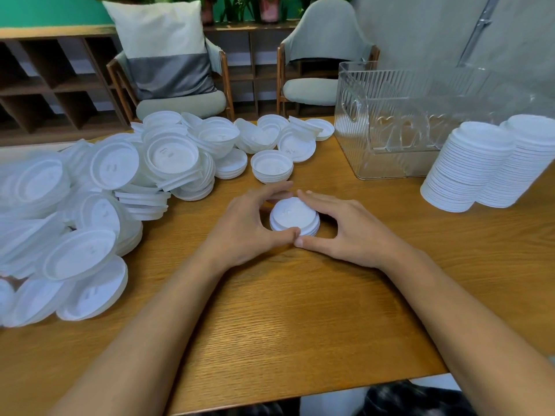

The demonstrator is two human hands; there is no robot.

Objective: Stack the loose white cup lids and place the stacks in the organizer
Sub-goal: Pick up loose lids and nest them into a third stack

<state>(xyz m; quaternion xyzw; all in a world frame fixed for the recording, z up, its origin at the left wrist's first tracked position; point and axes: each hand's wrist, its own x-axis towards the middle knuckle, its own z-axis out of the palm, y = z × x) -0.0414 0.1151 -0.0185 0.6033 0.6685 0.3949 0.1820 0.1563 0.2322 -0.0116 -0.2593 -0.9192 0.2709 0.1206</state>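
Observation:
A short stack of white cup lids (pixel 293 217) stands on the wooden table (pixel 300 325) in the middle. My left hand (pixel 249 223) and my right hand (pixel 348 229) curl around it from either side, thumbs meeting at its near edge and fingertips close at its far edge. A big heap of loose white lids (pixel 99 205) covers the left of the table and runs along the back (pixel 270 136). The clear ribbed organizer (pixel 390 121) stands at the back right. Two tall lid stacks (pixel 468 166) (pixel 525 157) stand on the table to its right.
A small nested pile of lids (pixel 271 166) sits just beyond my hands. Two chairs (pixel 324 55), one with a cushion (pixel 165 49), and wooden shelving (pixel 45 79) stand behind the table. The table's near edge runs below my forearms.

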